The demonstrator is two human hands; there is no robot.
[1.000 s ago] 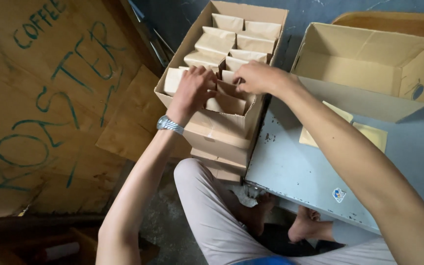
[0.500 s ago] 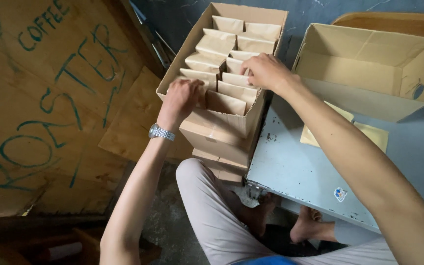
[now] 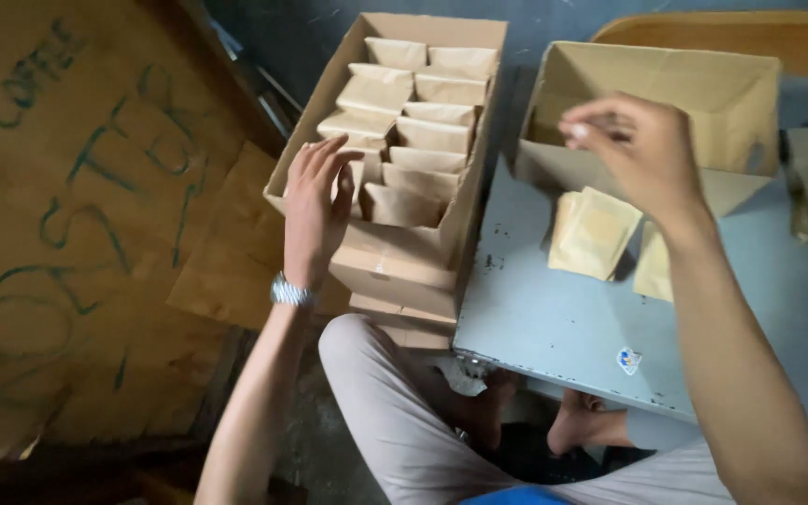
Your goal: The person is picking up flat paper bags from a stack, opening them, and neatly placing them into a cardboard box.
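The left hand (image 3: 315, 210) is at centre left of the frame, palm toward the long box (image 3: 395, 262), fingers (image 3: 329, 159) extended and slightly spread. It rests against the near left wall of that box and grips nothing. A watch (image 3: 290, 292) sits on its wrist.

The long box runs from centre to top centre of the frame. It contains paper bags (image 3: 423, 131) standing in two rows, packed closely from the far end to about the middle. The near end is closed by a folded flap.

The right hand (image 3: 638, 150) is in the upper right of the frame, raised above the worktop (image 3: 554, 318) and in front of the open box (image 3: 656, 103). Its fingertips are pinched together. Whether they hold anything cannot be told; the hand is blurred.

The open box stands on the worktop in the upper right. Its visible interior shows no contents. Two flat pouches (image 3: 596, 229) lie on the worktop just below the right hand, in front of the open box, one partly hidden by the forearm.

The worktop is pale blue-grey with chipped paint and a small sticker (image 3: 627, 359) near its front edge. The long box stands just beside its left edge.

A large brown board (image 3: 67, 234) with green lettering fills the left of the frame. The person's legs (image 3: 395, 411) and bare feet (image 3: 582, 425) appear at bottom centre, under the worktop edge.
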